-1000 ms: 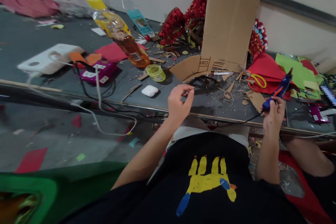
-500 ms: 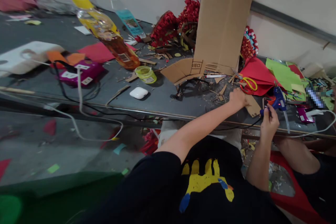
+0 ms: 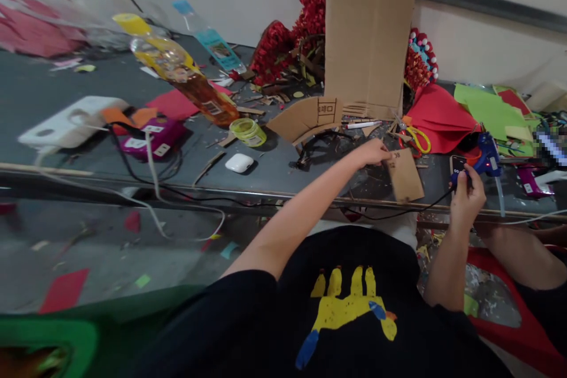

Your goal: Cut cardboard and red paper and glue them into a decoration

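Pinching cardboard piece (image 3: pixel 404 176), left hand (image 3: pixel 371 152) | right hand (image 3: pixel 466 196) seemingly gripping glue gun (image 3: pixel 484 156)

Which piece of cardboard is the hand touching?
The small flat cardboard piece by the table's front edge; the left hand grips its top corner. The tall cardboard sheet stands upright at the wall, untouched.

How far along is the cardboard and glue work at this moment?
Done: cardboard scraps litter the table, so cutting has happened. In hand: the left hand grips a small cardboard piece; the right hand holds the blue glue gun. Left: its nozzle is not yet on the piece.
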{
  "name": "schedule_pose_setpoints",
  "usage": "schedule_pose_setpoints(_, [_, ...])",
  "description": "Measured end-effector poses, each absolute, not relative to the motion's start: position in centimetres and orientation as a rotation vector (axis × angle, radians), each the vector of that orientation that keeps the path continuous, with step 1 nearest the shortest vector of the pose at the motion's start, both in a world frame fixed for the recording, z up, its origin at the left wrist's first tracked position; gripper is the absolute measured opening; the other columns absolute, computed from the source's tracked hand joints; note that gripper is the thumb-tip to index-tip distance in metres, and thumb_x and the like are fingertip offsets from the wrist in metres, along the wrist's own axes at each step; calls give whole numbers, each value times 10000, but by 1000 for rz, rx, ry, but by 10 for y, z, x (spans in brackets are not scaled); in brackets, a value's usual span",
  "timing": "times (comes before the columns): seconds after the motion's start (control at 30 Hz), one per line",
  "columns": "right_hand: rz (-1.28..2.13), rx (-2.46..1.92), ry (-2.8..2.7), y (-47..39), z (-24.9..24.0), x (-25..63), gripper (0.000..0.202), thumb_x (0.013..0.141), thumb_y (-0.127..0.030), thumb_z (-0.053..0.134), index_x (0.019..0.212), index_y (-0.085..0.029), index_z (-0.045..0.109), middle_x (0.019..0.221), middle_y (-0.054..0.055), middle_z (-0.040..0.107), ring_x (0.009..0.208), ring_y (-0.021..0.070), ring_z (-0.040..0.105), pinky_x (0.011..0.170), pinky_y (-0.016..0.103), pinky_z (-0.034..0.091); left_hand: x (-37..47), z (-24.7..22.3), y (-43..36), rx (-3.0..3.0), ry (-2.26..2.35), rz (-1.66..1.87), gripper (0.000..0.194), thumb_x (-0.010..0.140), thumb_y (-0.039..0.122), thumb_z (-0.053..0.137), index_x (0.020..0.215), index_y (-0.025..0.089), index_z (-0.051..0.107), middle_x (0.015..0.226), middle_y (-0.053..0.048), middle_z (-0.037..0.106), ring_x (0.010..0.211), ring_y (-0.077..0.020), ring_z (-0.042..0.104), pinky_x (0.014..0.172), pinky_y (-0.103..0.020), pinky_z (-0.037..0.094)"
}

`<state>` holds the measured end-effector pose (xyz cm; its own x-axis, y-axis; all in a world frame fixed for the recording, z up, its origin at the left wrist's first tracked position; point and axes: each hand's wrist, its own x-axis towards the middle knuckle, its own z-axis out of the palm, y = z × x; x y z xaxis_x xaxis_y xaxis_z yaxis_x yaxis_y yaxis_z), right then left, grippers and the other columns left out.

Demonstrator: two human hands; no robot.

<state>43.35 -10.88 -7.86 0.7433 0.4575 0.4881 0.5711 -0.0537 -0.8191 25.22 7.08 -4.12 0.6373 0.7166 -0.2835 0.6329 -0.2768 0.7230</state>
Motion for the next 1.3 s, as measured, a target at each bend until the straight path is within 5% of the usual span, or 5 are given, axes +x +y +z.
schedule_pose_setpoints(0.3, [-85, -1626, -875, -96, -67, 423, 483, 861, -546, 515, 1155, -189, 654, 1116, 103, 619, 790, 167, 639, 671, 329, 576, 203, -22, 99, 1501, 1116, 776, 205, 893, 162, 501, 1095, 157, 539, 1003, -111, 671, 674, -121, 656, 482, -210, 428])
schedule_pose_setpoints(0.63, [212, -1668, -1347, -23, -80, 396, 424, 891, -496, 472, 1111, -195, 673, 1046, 94, 681, 896, 194, 615, 872, 363, 486, 187, -44, 62, 2292, 1420, 508, 492, 871, 261, 562, 1313, 82, 441, 1439, -229, 402, 1273, -349, 482, 1008, -469, 433])
schedule_pose_setpoints(0.9, [329, -1667, -1584, -4, -96, 372, 350, 893, -394, 455, 1035, -188, 700, 1050, 92, 710, 967, 216, 638, 921, 386, 470, 117, -38, 39, 2273, 1466, 1072, 206, 894, 276, 487, 1050, 210, 604, 1231, -79, 610, 1176, -243, 552, 1022, -408, 431])
schedule_pose_setpoints(1.07, [165, -1704, -1588, -9, -101, 368, 364, 909, -369, 416, 1058, -190, 696, 1100, 118, 665, 1049, 231, 597, 968, 405, 446, 75, -56, 62, 2029, 1772, 1547, 423, 826, 320, 602, 1226, 240, 488, 1383, -106, 476, 1327, -275, 406, 1062, -465, 379])
schedule_pose_setpoints(1.3, [-7, -1777, -1496, -19, -98, 365, 370, 904, -403, 436, 1097, -184, 664, 1097, 123, 582, 974, 224, 586, 877, 386, 485, 62, -67, 73, 1996, 1513, 1402, 226, 866, 360, 523, 1011, 198, 584, 977, -80, 685, 939, -228, 644, 870, -391, 497])
